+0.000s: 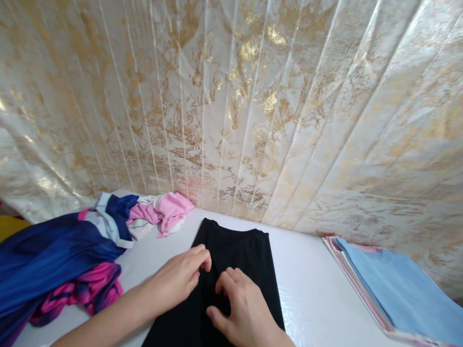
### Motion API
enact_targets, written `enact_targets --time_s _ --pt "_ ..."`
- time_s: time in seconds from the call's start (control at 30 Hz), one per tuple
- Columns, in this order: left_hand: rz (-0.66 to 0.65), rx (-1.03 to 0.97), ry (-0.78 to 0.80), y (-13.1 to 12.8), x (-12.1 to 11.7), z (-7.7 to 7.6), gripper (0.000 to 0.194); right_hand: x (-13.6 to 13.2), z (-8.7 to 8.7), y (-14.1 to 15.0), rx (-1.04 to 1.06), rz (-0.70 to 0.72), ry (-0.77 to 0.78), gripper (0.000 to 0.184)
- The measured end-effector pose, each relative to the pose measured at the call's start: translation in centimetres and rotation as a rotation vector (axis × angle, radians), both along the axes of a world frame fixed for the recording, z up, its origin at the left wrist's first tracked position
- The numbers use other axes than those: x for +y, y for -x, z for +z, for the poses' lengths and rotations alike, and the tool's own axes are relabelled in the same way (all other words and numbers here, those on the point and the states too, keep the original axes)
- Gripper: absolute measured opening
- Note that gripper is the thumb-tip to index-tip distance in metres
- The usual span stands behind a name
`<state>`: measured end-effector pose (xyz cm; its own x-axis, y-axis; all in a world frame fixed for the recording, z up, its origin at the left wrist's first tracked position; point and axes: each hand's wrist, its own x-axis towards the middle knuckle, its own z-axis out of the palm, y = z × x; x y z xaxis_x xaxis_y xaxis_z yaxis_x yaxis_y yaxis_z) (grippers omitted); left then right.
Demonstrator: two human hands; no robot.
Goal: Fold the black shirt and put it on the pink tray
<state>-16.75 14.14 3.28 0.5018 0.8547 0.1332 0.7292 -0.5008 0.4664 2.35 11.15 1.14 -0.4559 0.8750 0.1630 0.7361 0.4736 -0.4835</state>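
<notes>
A black garment [238, 246] lies flat in front of me, its waistband at the far end and its lower part running out of view. Whether it is trousers or a skirt I cannot tell. Over its left side is my left hand [186, 272], fingers bent and thumb apart from them, with nothing visible in it. My right hand [242, 303] is above the middle of the garment. Its thumb and curled fingers are spread apart, and no cloth shows between them. Contact between either hand and the fabric is unclear.
Loose clothes are heaped at left: a dark blue garment [54, 255], a pink and navy patterned one [90, 289] and a light pink one [175, 209]. A folded stack topped by light blue cloth [401, 284] lies right on the white table [307, 289]. A gold-patterned sheet [231, 106] hangs behind.
</notes>
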Motion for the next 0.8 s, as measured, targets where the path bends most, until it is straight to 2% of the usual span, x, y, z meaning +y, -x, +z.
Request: enact_targets --time_s 0.13,0.27,0.4,0.5,0.6,0.8 --pt "0.054 0.106 0.041 -0.4 -1.5 -0.6 0.022 0.2 -0.9 1.0 -0.131 0.004 -0.095 0.026" --pt "0.089 0.171 0.012 -0.5 -2.8 -1.7 0.019 0.9 -1.2 2.0 -0.162 0.018 -0.16 0.029" --pt "0.075 0.169 -0.091 0.2 -4.6 -2.7 0.031 1.3 -1.6 2.2 -0.072 0.027 -0.12 0.029" --pt "0.009 0.215 -0.211 1.0 -5.9 -3.2 0.036 1.3 -2.0 1.8 0.038 0.002 -0.103 0.029" --pt "-0.043 0.244 -0.33 1.5 -6.8 -3.6 0.038 1.3 -2.2 1.6 0.058 -0.017 -0.095 0.025" --pt "-0.059 0.242 -0.378 1.3 -7.2 -3.6 0.041 0.9 -1.6 1.6 0.068 -0.026 -0.097 0.016"
